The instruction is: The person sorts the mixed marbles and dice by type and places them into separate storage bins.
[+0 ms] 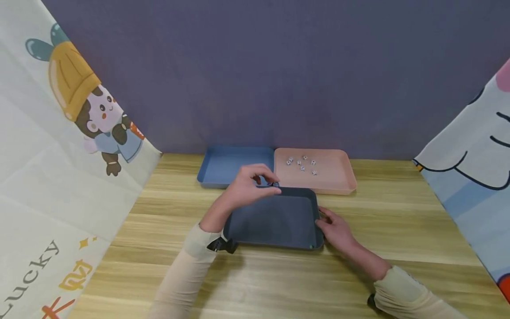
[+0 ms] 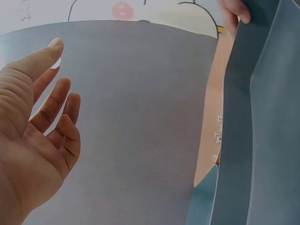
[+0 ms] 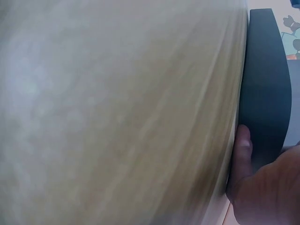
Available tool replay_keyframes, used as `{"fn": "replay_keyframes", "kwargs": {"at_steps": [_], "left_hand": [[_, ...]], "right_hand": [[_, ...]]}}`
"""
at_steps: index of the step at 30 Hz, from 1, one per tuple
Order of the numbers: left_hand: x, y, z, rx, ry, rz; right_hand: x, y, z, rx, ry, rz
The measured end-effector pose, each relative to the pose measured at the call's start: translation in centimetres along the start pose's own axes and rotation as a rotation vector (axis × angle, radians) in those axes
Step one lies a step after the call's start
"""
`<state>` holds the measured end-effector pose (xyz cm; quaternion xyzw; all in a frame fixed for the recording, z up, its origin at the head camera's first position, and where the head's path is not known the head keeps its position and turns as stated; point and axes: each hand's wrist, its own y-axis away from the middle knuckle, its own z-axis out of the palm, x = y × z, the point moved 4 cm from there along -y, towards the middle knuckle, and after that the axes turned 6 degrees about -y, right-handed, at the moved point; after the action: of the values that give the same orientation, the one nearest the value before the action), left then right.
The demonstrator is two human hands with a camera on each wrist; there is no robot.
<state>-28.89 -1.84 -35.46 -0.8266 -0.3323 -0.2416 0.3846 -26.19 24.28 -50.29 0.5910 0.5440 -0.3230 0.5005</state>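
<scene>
Over the far edge of the dark grey tray (image 1: 275,219), my left hand (image 1: 253,186) pinches a small bluish piece (image 1: 276,184) between thumb and fingertips. Its kind is too small to tell; the left wrist view shows only a pale bit (image 2: 56,63) by the thumb tip. My right hand (image 1: 336,230) grips the tray's right side, with a digit along the outer wall (image 3: 265,89) in the right wrist view. A tiny green thing (image 1: 312,246) lies in the tray's near right corner. Several white dice (image 1: 302,168) lie in the pink tray (image 1: 334,177) behind.
A blue tray (image 1: 223,166) stands left of the pink one, against the dark back wall (image 1: 279,79). All three trays are on a wood-grain table (image 1: 287,283). Printed cloths hang at the left (image 1: 32,155) and right (image 1: 474,146).
</scene>
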Motion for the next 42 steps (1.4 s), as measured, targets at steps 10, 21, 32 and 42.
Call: {"fn": "replay_keyframes", "kwargs": {"at_steps": [10,21,32,42], "left_hand": [[-0.9,-1.2,-1.0,0.053,-0.030,-0.041],[-8.8,-4.5,-1.0,0.071,0.043,-0.283],[-15.1,-7.2,0.6,0.000,-0.014,-0.515],[-17.3,-7.4,1.2,-0.020,-0.068,-0.602]], "right_hand": [[-0.3,-0.6,-0.6,-0.011,0.026,0.000],[-0.4,-1.2,-1.0,-0.021,0.041,-0.005],[-0.2,-1.8,-1.2,-0.023,0.062,0.001],[-0.4,-2.7,-1.5,-0.040,0.027,-0.004]]}}
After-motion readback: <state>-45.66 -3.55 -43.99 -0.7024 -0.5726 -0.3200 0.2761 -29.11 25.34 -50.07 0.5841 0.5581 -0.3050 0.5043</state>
